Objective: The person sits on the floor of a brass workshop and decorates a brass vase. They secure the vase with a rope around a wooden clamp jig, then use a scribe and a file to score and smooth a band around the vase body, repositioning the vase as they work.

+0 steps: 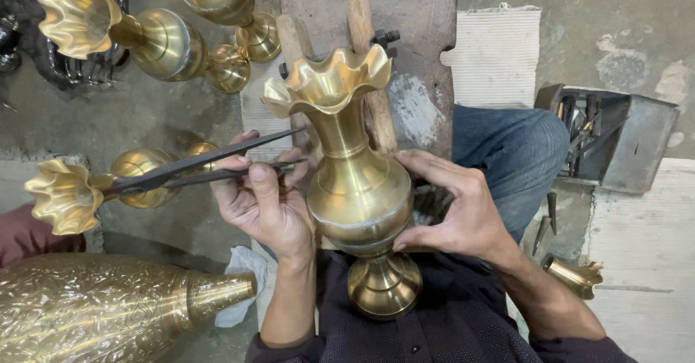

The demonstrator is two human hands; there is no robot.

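I am looking down at a rough, stained concrete floor (615,15), grey and patchy, with a pale ribbed mat (496,52) laid toward its far edge and a worn stone block (413,15) beyond my knees. Two wooden pegs (365,59) with a bolt through them stand up against that block. At the floor's right edge sits a dented grey metal box (630,142) holding dark hand tools.

The brass vase (355,182) stands upright in the middle, between my hands and against my lap. Its mouth is a fluted, ruffled rim, its neck narrow, its belly round and smoothly polished with fine turned lines, its foot a flared bell shape.

My left hand (264,200) is curled against the vase's left side, fingers pinching a pair of long dark metal tongs (206,164) whose thin arms run out to the left. My right hand (456,207) is spread open, fingertips and thumb pressed to the vase's right flank.

Three more brass vases of the same shape lie or stand toward the floor's far left corner and left edge: one on its side up top (137,34), one upright beside it (228,5), one on its side under the tongs (94,189). At the near left corner lies a large brass vessel (108,309) with a finely engraved, textured skin. A small ruffled brass piece (573,275) lies by my right forearm. A white cloth (242,269) is crumpled beneath my left wrist.
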